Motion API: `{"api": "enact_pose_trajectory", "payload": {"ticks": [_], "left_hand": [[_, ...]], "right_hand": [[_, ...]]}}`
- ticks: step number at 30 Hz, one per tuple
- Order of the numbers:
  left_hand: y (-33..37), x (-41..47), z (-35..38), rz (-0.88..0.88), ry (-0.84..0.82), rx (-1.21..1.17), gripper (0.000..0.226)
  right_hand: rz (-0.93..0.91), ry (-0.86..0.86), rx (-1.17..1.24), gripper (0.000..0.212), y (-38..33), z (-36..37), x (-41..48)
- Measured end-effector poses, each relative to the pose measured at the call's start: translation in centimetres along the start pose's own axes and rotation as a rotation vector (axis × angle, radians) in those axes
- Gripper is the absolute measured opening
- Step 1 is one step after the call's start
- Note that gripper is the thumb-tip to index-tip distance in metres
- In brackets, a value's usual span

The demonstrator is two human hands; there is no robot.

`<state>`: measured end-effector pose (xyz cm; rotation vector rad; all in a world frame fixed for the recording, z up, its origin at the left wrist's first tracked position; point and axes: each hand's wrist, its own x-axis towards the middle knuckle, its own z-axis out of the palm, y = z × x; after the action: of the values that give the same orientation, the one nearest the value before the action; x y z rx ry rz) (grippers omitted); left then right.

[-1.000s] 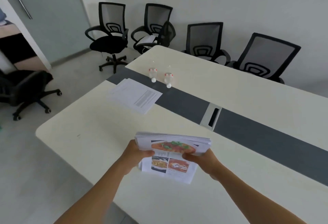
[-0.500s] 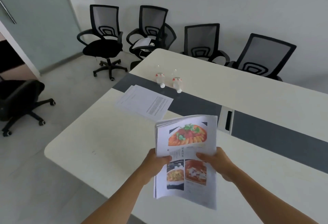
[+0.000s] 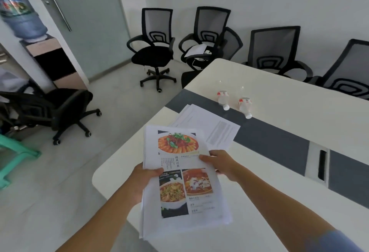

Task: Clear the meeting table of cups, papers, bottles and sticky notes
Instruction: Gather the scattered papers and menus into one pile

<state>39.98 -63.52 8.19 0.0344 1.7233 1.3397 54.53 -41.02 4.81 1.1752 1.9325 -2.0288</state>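
A stack of printed sheets (image 3: 179, 173), its top page carrying food photographs, was held in the lower centre of the frame, lifted clear of the meeting table (image 3: 299, 131) and tilted towards the camera. The stack was judged to be light but limp: several loose sheets, unbound as far as could be seen, likely to sag at unsupported corners and to slide over one another if gripped at one edge only. A pinch at mid-height on both long edges was judged the safest hold, and that was where it was taken.

The left hand (image 3: 142, 181) was closed on the stack's left edge, thumb laid across the top page and fingers hidden beneath. The right hand (image 3: 218, 162) was clamped on the right edge in the same way, thumb on top.

Further papers (image 3: 211, 127) lay flat on the table just above the held stack, partly across the dark centre strip. Two plastic bottles (image 3: 234, 102) lay on their sides beyond them, right of centre, near each other; these were judged light, smooth and liable to roll, best taken around the body.
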Motion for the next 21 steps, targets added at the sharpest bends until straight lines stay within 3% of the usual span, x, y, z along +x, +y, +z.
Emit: {"api": "enact_pose_trajectory", "payload": {"ticks": [5,9,15,19,21], "left_hand": [[3.4,7.7,-5.5,-0.031,0.014,0.054,0.031],[5.0,13.9,-10.8,-0.083,0.041,0.087,0.036],[4.4,19.1,-15.3,-0.200,0.095,0.143,0.041],[3.1,20.5,-16.4,-0.284,0.082,0.158,0.031],[2.8,21.2,-16.3,-0.296,0.088,0.162,0.029]], "right_hand": [[0.053,0.336,-0.323,0.049,-2.1,-4.3,11.7],[0.140,0.497,-0.625,0.077,-4.1,-8.5,18.8],[0.342,0.380,-0.963,0.124,-5.4,-11.1,26.7],[0.414,0.383,-1.167,0.128,-5.8,-10.8,28.2],[0.425,0.400,-1.145,0.125,-5.8,-10.6,28.1]]}}
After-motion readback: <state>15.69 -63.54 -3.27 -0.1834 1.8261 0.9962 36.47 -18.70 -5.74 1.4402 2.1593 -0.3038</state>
